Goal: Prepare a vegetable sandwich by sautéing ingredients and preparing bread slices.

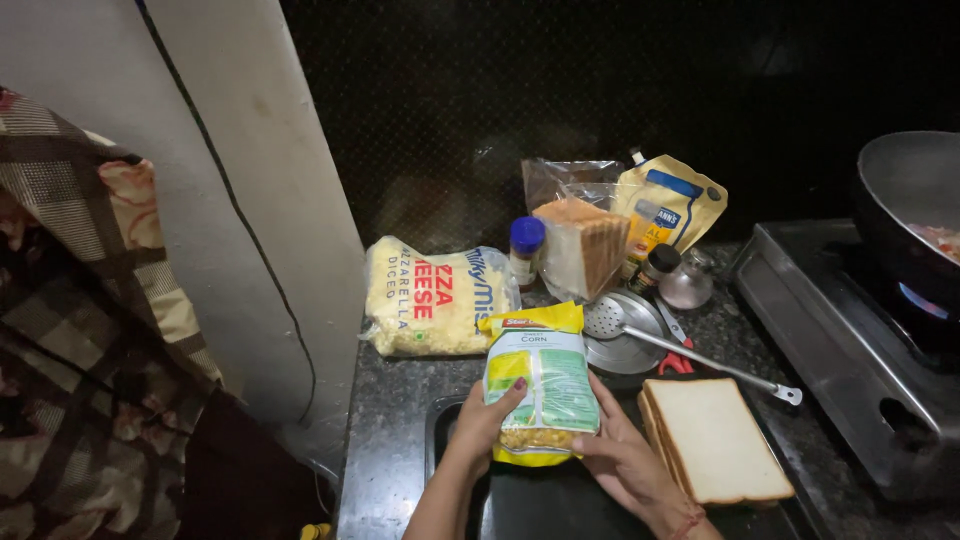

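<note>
We hold the corn bag [540,385] upright over the dark counter [390,420], yellow and green with kernels showing at the bottom. Our left hand [482,420] and right hand [625,455] clamp it from either side. Behind sits the bigger cheese bag [430,298], pale yellow with red lettering. Right of us, stacked bread [712,440]. Further back, a yellow pouch [670,208], then a small blue-capped jar [525,250].
</note>
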